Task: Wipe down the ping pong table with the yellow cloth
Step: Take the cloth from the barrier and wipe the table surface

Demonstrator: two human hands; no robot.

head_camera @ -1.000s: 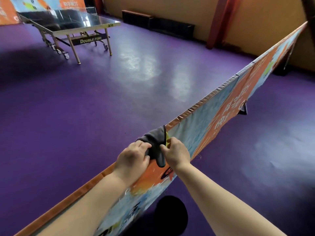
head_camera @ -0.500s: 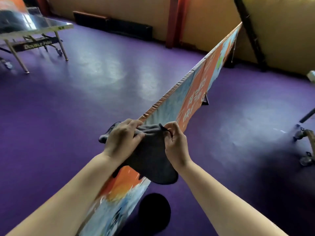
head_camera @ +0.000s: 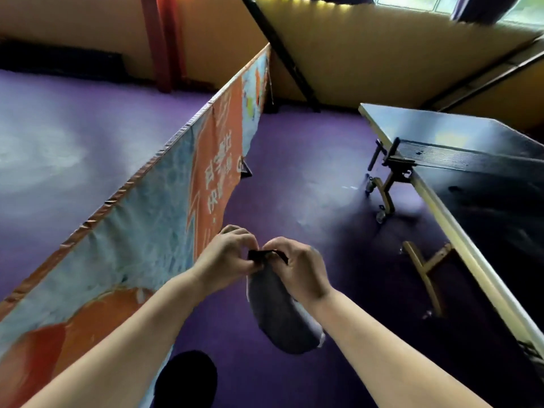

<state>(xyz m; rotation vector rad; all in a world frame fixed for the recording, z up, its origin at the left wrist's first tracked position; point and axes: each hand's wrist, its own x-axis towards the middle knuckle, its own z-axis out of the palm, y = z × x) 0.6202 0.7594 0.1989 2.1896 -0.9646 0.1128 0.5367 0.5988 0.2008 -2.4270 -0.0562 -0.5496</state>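
Now the cloth (head_camera: 279, 313) is off the barrier (head_camera: 147, 231), pinched by left hand (head_camera: 226, 260) and right hand (head_camera: 300, 272) (grey side showing), table (head_camera: 471, 172) unwiped.

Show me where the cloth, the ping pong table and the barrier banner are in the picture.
cloth (head_camera: 279, 316), head view, on its hanging grey middle.
ping pong table (head_camera: 488, 201), head view, on its dark top near the net.
barrier banner (head_camera: 147, 219), head view, on its blue printed face.
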